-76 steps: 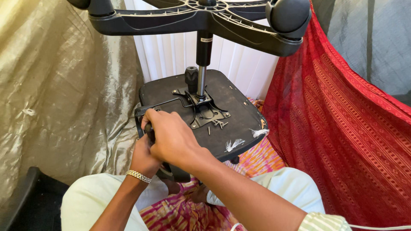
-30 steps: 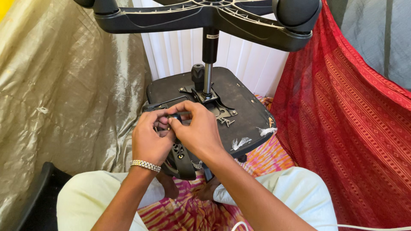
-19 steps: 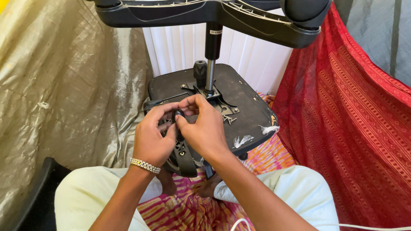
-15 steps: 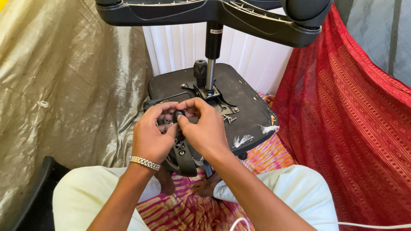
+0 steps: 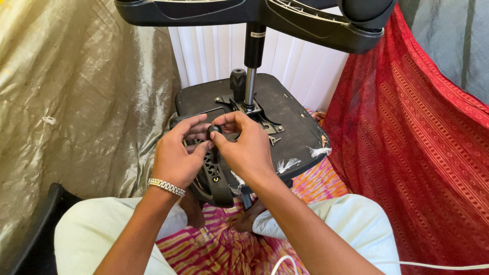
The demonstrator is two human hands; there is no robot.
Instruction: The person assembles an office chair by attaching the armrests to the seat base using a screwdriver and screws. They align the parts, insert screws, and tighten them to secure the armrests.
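An upturned black office chair stands before me, its seat underside (image 5: 290, 122) facing up, the metal column (image 5: 249, 84) rising to the star base (image 5: 305, 20) overhead. My left hand (image 5: 178, 153), with a silver bracelet at the wrist, grips a black plastic armrest bracket (image 5: 216, 178) at the seat's near left edge. My right hand (image 5: 244, 142) pinches a small black knob-like piece (image 5: 214, 130) at the top of that bracket, its fingers closed. Both hands touch each other over the bracket.
A gold-green sheet (image 5: 76, 102) hangs on the left, a red patterned cloth (image 5: 417, 142) on the right, white pleated curtain (image 5: 214, 51) behind. My knees in pale trousers (image 5: 351, 224) frame an orange-pink cloth (image 5: 219, 244). A white cable (image 5: 438, 266) crosses bottom right. A dark object (image 5: 35, 234) lies bottom left.
My right hand lifted off the seat edge and joined the left at the bracket. Both hands rose slightly and now pinch the small black piece; the view tilted a little downward.
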